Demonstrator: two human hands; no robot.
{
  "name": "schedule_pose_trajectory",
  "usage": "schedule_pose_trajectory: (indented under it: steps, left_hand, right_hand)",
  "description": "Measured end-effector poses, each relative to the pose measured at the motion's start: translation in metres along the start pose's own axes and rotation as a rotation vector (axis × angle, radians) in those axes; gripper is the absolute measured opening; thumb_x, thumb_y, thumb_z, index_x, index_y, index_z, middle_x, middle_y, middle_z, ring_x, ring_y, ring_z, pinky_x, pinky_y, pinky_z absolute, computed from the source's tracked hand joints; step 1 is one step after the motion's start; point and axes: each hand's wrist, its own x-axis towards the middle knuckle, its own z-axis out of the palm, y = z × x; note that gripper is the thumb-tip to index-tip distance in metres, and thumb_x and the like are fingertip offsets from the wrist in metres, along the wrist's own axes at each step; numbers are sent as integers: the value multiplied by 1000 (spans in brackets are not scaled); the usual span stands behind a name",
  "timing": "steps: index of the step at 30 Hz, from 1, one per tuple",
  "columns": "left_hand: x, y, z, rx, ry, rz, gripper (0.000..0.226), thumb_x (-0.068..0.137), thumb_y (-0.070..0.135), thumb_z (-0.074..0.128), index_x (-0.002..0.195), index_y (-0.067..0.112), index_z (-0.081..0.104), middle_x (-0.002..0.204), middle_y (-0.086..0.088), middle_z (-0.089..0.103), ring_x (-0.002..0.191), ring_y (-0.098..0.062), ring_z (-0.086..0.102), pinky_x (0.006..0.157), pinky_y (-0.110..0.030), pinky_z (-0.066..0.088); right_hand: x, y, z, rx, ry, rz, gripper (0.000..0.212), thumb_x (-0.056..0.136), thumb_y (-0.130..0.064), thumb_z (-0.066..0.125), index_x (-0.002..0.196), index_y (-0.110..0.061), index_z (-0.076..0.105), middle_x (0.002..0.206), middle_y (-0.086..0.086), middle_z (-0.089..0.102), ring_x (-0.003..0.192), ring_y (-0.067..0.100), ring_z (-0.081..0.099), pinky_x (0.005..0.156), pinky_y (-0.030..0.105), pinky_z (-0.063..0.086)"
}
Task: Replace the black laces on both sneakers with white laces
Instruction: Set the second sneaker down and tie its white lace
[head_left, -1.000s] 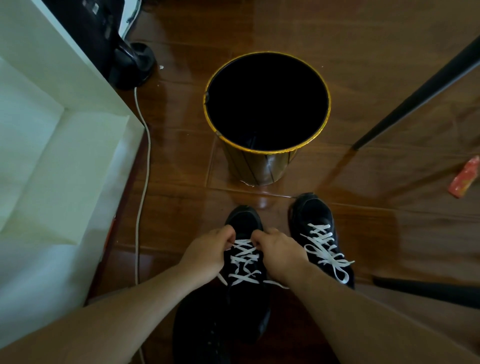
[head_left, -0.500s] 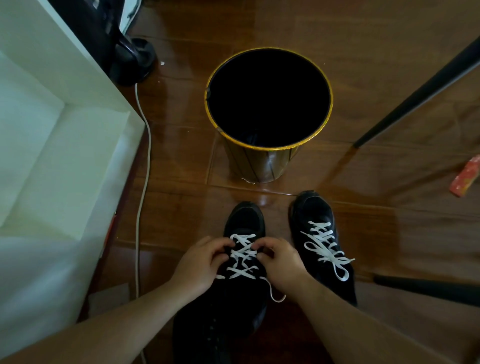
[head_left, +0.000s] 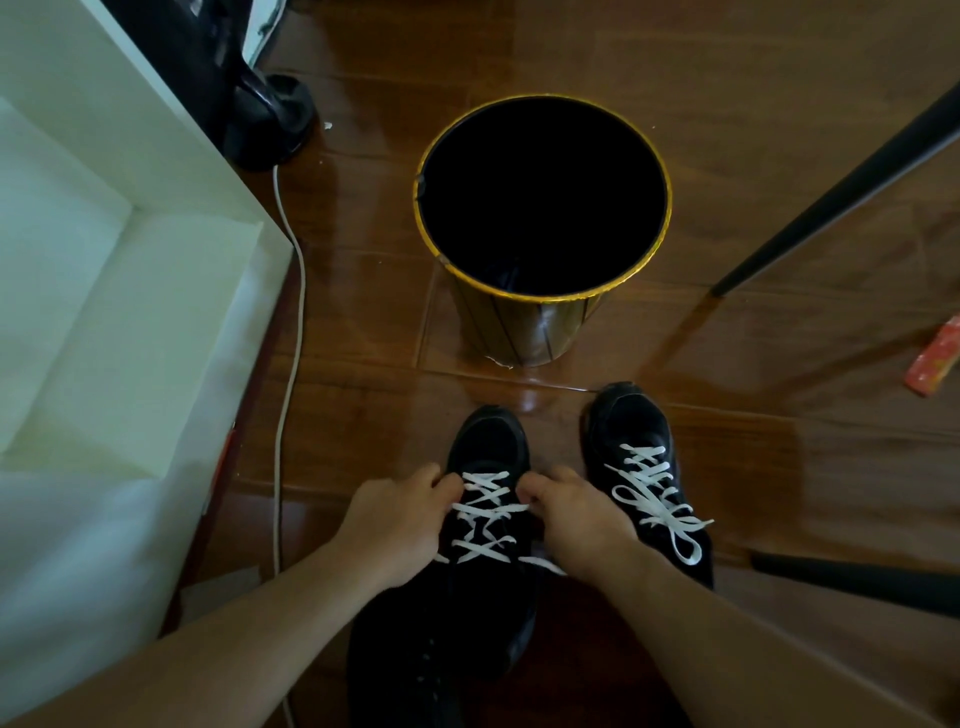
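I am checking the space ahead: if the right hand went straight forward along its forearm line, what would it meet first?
Probably the toe of the left sneaker, which the right hand already touches at the white lace; beyond it, the gold-rimmed bin. Depth is uncertain.

- A round bin (head_left: 543, 312) with a gold rim and dark inside stands upright on the brown wooden floor (head_left: 363, 322).
- A white shelf unit (head_left: 130, 291) fills the left side.
- A thin white cable (head_left: 291, 322) runs along the floor just beside the shelf unit.
- A black stand base (head_left: 270, 122) sits at the cable's far end.
- A black pole (head_left: 836, 192) slants down from the upper right.
- A red wrapper (head_left: 935, 358) lies at the right edge.
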Motion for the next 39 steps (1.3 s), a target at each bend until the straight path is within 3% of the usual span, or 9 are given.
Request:
schedule_pose_trajectory:
  steps: [4, 8, 11, 14, 18, 25, 30, 32, 39]
  left_hand:
    - [0, 14, -8, 7, 30, -56, 20, 106, 38, 43, 125, 33, 46, 110, 4, 54, 82, -24, 63, 70, -39, 54]
    - [0, 18, -2, -449, 59, -223, 8, 106, 44, 50, 104, 37, 50, 92, 8, 60, 80, -14, 62, 71, -39, 57]
    - [-1, 24, 8, -986, -14, -529, 15, 101, 47, 64, 99, 33, 57, 91, 0, 69, 81, -28, 71, 70, -39, 59]
    - [-2, 28, 19, -1160, -6, -606, 16, 99, 45, 66, 94, 30, 62, 95, -3, 73, 90, -25, 72, 88, -50, 60]
    - [0, 26, 12, -1066, 13, -537, 17, 103, 44, 61, 96, 28, 61, 91, -4, 71, 83, -23, 71, 62, -33, 56]
    - [0, 22, 11, -1022, -10, -481, 20, 108, 39, 52, 95, 27, 62, 89, -2, 71, 84, -23, 70, 80, -48, 58]
    - [-3, 21, 6, -228, 46, -223, 16, 108, 36, 43, 97, 26, 36, 84, 4, 61, 77, -24, 64, 67, -39, 52]
    - [-4, 23, 6, -130, 73, -210, 14, 106, 36, 45, 101, 27, 35, 89, 2, 64, 83, -26, 67, 66, -36, 50]
    - [-21, 20, 19, -1092, 116, -546, 14, 102, 41, 65, 92, 31, 64, 86, 6, 74, 82, -12, 70, 74, -36, 56]
  right_hand:
    - [-4, -7, -2, -108, 3, 36, 29, 99, -25, 54, 119, -39, 40, 119, -1, 45, 101, 33, 62, 76, 47, 55]
    - [-4, -13, 13, 408, 61, 146, 13, 100, -29, 52, 108, -38, 48, 117, -5, 55, 104, 20, 59, 93, 45, 53]
    - [-3, -21, 23, 808, 112, 380, 11, 97, -28, 60, 106, -34, 57, 106, -3, 69, 93, 18, 69, 84, 43, 61]
    - [-3, -30, 28, 1061, 153, 511, 3, 95, -24, 66, 94, -23, 63, 92, 7, 75, 88, 30, 73, 82, 51, 63]
    - [-5, -37, 24, 1226, 129, 534, 8, 88, -12, 61, 92, -17, 67, 91, 15, 76, 93, 40, 73, 83, 59, 61]
    - [1, -33, 30, 662, 170, 372, 15, 103, -40, 54, 99, -26, 56, 108, 5, 64, 93, 23, 64, 85, 44, 57]
    - [-6, -36, 28, 304, 214, 210, 17, 110, -29, 37, 115, -16, 48, 116, 5, 57, 104, 25, 58, 86, 39, 48]
    - [-10, -42, 28, 274, 234, 176, 16, 110, -28, 36, 115, -17, 46, 115, 3, 56, 105, 26, 58, 81, 37, 45]
    - [-11, -36, 31, 672, 225, 362, 21, 98, -44, 64, 87, -27, 60, 96, -3, 68, 88, 15, 65, 80, 38, 55]
